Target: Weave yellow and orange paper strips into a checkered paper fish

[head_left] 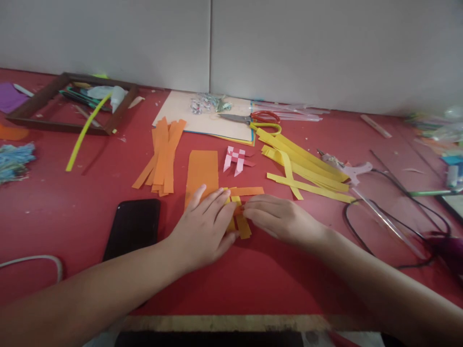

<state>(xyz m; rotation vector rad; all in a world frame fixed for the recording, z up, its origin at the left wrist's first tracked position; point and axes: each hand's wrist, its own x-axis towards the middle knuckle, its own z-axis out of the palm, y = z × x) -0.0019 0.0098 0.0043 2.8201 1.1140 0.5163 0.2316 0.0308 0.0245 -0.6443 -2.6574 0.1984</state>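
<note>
Yellow and orange paper strips cross each other in a small woven piece (pixel 243 226) on the red table. My left hand (pixel 202 226) lies over its left part, fingers stretched out and pressing it down, so much of the weave is hidden. From the right, my right hand (pixel 280 215) pinches the end of an orange paper strip in the weave, with the fingers together. Another orange strip (pixel 249 191) sticks out to the right above my right fingertips. An orange paper rectangle (pixel 202 168) lies just beyond my left hand, beside a small pink-and-white woven paper fish (pixel 235 158).
Loose orange strips (pixel 164 159) lie left, yellow strips (pixel 307 166) right. Scissors (pixel 249 118) rest on paper sheets (pixel 173 108) at the back. A black phone (pixel 133 224) is by my left forearm; a glue gun (pixel 356 171) with a black cord is right. A wooden frame (pixel 36 124) stands back left.
</note>
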